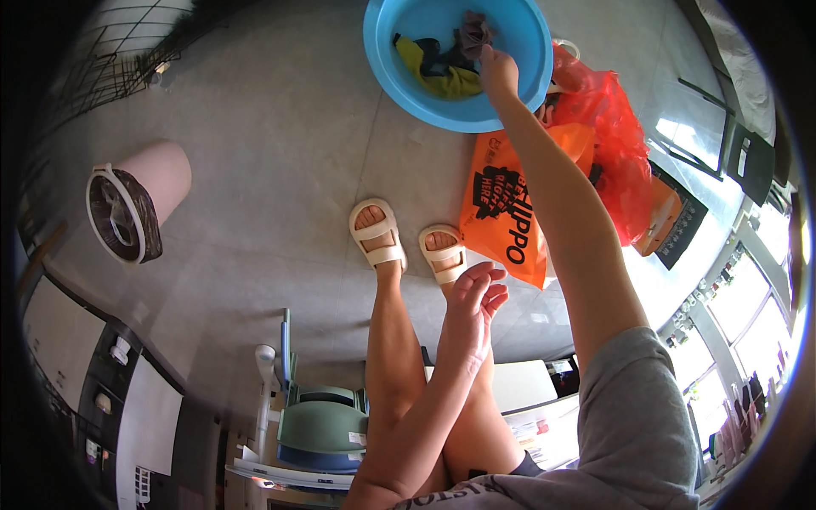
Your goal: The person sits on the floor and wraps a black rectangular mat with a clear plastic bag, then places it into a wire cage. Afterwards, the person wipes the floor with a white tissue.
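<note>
My right hand (500, 73) reaches over a blue plastic basin (382, 83) on the floor. Pinched in its fingers is a bunched grey-brown cloth (476, 37). Below it in the basin lie a yellow-green garment (440, 75) and some dark cloth (433, 57), crumpled together. My left hand (477, 306) hovers above my shins, its fingers loosely curled and apart, with nothing seen in it. Just beyond that hand is an orange plastic bag (497, 217) bearing print, lying partly under my right forearm.
A red plastic bag (612, 134) lies beside the basin, next to an orange and black package (669, 217). A pink bin (169, 175) with a dark liner stands on the left. Near my legs are a green chair (325, 427) and a white table (523, 386). A folding chair (743, 153) is at right.
</note>
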`<state>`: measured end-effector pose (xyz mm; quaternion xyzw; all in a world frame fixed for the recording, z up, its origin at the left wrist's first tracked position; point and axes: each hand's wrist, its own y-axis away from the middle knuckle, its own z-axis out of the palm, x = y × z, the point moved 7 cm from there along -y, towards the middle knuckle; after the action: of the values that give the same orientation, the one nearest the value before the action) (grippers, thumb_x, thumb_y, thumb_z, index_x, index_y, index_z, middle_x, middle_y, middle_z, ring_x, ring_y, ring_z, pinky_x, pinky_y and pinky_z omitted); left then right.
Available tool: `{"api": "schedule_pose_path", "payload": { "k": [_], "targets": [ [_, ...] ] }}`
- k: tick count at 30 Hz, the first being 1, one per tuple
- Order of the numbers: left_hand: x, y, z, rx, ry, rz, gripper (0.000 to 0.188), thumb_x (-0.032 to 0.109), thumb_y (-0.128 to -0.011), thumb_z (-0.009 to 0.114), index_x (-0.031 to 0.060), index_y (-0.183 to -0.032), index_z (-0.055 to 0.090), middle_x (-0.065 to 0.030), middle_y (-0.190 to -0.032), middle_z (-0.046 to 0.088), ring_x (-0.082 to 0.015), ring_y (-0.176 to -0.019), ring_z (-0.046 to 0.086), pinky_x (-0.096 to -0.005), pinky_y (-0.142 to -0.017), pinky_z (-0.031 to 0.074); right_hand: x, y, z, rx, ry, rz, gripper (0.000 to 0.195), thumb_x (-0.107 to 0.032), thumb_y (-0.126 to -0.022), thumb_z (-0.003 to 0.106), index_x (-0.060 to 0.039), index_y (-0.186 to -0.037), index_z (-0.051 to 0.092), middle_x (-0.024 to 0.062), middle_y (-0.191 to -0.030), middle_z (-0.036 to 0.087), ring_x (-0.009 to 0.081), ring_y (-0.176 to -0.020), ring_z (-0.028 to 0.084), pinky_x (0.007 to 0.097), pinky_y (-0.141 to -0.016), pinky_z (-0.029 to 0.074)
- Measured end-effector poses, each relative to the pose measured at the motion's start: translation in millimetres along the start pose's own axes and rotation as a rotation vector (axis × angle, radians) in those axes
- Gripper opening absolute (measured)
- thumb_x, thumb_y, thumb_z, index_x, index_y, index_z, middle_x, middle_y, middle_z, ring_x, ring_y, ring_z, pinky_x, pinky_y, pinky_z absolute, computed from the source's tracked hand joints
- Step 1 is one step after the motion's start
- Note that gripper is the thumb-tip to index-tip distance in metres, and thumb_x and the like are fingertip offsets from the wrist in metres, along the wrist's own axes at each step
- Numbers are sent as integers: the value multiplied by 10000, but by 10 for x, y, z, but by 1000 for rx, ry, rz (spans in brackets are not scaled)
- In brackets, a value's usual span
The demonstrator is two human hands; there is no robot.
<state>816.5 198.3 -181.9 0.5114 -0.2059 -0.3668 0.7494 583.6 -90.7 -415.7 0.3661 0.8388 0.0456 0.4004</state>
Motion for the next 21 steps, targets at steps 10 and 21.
{"api": "schedule_pose_path", "payload": {
  "k": [10,21],
  "targets": [
    [-232,189,-292,15,-357,222,232,164,-998,549,38,-1192,575,-78,-1090,658,-136,-913,637,-286,-842,529,-971,874,-1050,1,248,-386,413,-159,-863,553,-137,-1274,580,155,-1237,630,389,-1134,582,444,-943,483],
    [653,2294,-802,155,-399,799,178,107,-984,581,19,-1138,586,-80,-1050,649,-132,-940,629,-264,-823,527,-1908,2985,-1410,-541,-1370,451,396,-141,-929,520,-88,-1317,461,138,-1246,569,348,-1153,554,508,-967,477]
  ]
}}
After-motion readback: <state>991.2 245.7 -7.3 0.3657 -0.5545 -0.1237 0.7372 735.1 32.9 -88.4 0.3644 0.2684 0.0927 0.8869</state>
